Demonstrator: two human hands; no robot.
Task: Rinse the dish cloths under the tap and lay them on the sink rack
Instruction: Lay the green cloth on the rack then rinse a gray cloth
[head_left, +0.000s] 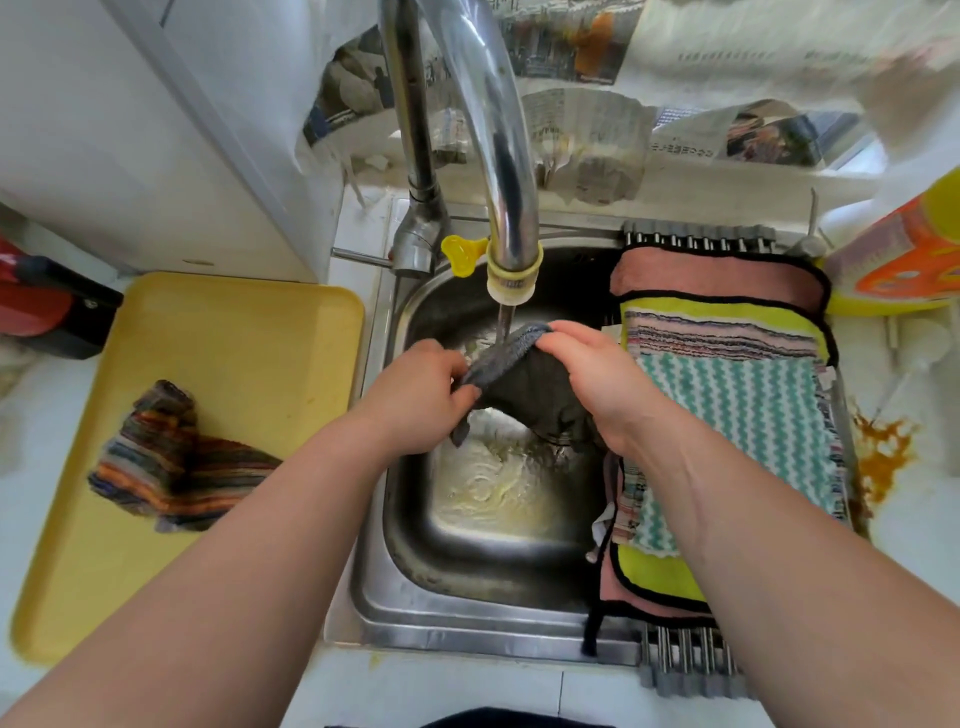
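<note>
1. Straight under the tap, a thin stream of water drops from the yellow plastic nozzle onto the grey cloth, which is held over the sink.
2. The left hand has its grip closed, fingers curled round the cloth's ribbed edge, just down-left of the tap's outlet.
3. The right hand has its grip closed too, pinching the same edge just right of the stream. The rest of the cloth sags dark and limp between both hands.
4. There is open room in the steel basin below the tap, where water foams on the rounded, shiny floor.
5. It is tight to the right of the tap. A bar rack spans the sink's right side and the right wrist lies close against its load.
6. That load is layered: a fuzzy pink cloth sits nearest the tap's side, a yellow cloth with black piping lies over it, then a pastel striped cloth, and a teal zigzag cloth lies on top.
7. Left of the tap, well apart from the sink's rim, a flat yellow tray with rounded corners carries a crumpled multicoloured striped cloth.
8. Far right of the tap, the pale tabletop shows an orange stain beside the rack's edge.
</note>
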